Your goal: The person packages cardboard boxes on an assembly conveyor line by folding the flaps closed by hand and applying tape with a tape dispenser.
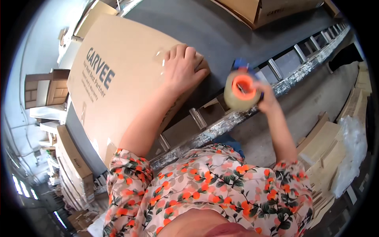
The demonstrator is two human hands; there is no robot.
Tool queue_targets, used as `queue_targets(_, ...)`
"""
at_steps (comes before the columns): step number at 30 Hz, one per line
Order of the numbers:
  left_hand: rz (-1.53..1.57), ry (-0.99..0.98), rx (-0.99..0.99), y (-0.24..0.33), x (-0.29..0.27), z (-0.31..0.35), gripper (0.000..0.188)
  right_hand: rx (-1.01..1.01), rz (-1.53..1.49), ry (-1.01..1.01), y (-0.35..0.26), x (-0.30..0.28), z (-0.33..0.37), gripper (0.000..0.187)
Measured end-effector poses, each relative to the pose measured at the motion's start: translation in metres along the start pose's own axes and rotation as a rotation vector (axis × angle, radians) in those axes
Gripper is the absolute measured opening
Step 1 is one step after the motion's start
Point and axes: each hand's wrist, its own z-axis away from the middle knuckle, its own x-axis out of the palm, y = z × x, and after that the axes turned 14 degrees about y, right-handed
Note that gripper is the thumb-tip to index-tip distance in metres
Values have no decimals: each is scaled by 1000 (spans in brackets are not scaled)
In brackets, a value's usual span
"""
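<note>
A large brown cardboard box (130, 59) lies on a dark conveyor belt (221, 43) to my left. My left hand (184, 68) rests on the box's right end, fingers bent over its top near a shiny strip of clear tape (161, 63). Over the conveyor's near edge, my right hand (267, 98) grips a tape dispenser (240, 65) with blue parts. A thick tan tape roll with an orange core (241, 87) sits on it. The dispenser is held apart from the box, and motion blurs it slightly.
Metal rollers (275, 69) line the belt beside a worn, paint-chipped rail (221, 126). Another open carton (272, 14) stands farther along the belt. Flattened cardboard (325, 146) and clear plastic wrap (351, 156) lie at the right. More cartons (73, 158) are stacked at the left.
</note>
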Motion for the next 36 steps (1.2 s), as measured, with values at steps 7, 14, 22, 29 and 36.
queue_targets(7, 132, -58, -130, 34, -31, 13, 51, 100, 97, -355, -93, 31, -132, 38)
queue_targets(14, 142, -65, -134, 20, -46, 27, 55, -41, 897, -780, -58, 77, -116, 40)
queue_targets(22, 122, -58, -85, 16, -53, 18, 50, -227, 807, -521, 33, 70, 7, 75)
queue_targets(29, 61, -62, 39, 0, -41, 19, 52, -450, 1542, -833, 4, 118, 7, 66)
queue_targets(36, 158, -55, -59, -16, -61, 55, 58, 79, 186, -333, -96, 47, -81, 39)
